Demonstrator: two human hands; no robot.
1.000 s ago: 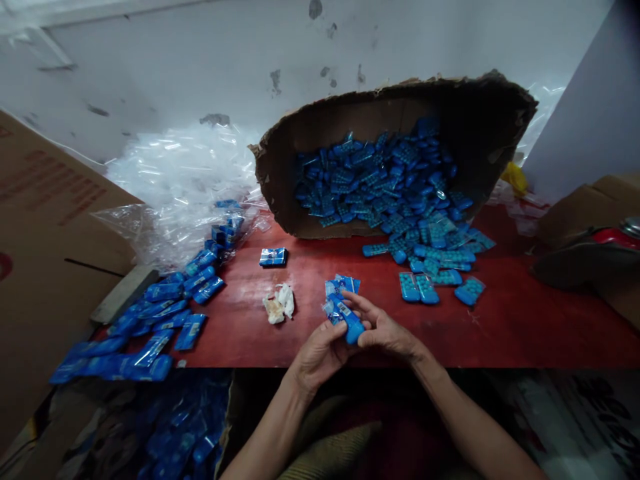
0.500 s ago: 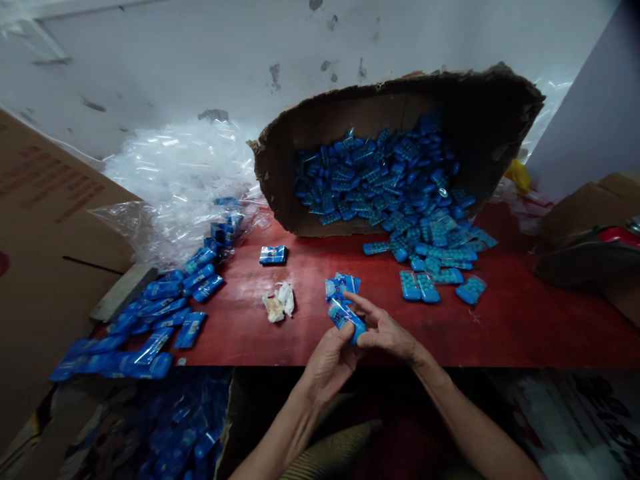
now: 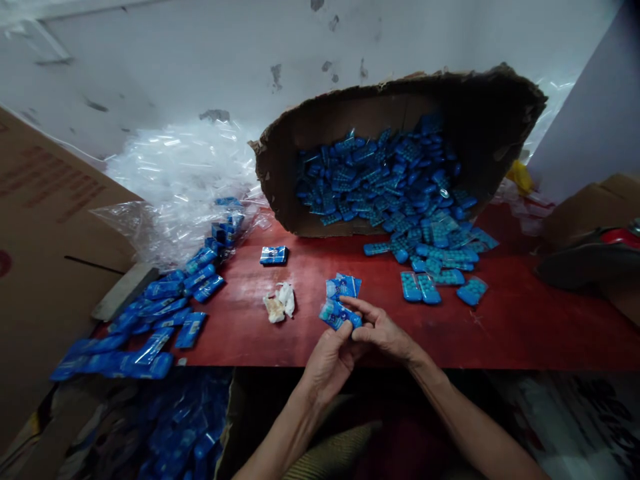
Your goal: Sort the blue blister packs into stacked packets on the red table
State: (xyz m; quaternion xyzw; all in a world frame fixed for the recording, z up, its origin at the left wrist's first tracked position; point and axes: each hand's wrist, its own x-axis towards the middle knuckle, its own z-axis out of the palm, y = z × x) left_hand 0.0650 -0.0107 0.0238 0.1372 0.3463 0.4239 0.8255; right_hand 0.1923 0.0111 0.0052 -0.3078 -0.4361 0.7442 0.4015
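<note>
Between my two hands, above the table's front part, is a small blue packet (image 3: 340,315) with a printed card face and pale blue beads showing at its left end. My left hand (image 3: 327,363) is closed on its lower edge, thumb on top. From the right, my right hand (image 3: 387,335) has its thumb at the packet's right end and its forefinger stretched along the upper edge. Just behind the packet lie loose blue printed cards (image 3: 345,285). A stack of similar cards (image 3: 273,255) sits farther back, and a crumpled whitish lump (image 3: 280,303) lies to the left.
A torn-edged cardboard box (image 3: 280,200) on the red table (image 3: 520,320) spills blue bead packets (image 3: 380,177) toward the right. Finished-looking blue packets (image 3: 165,307) are heaped at left beside clear plastic sleeves (image 3: 185,167). More blue packets (image 3: 185,427) fill a container below the table's edge.
The packet has turned flatter and shifted slightly left in my hands, its left end now showing beads. My right fingers have moved a little down and left along it.
</note>
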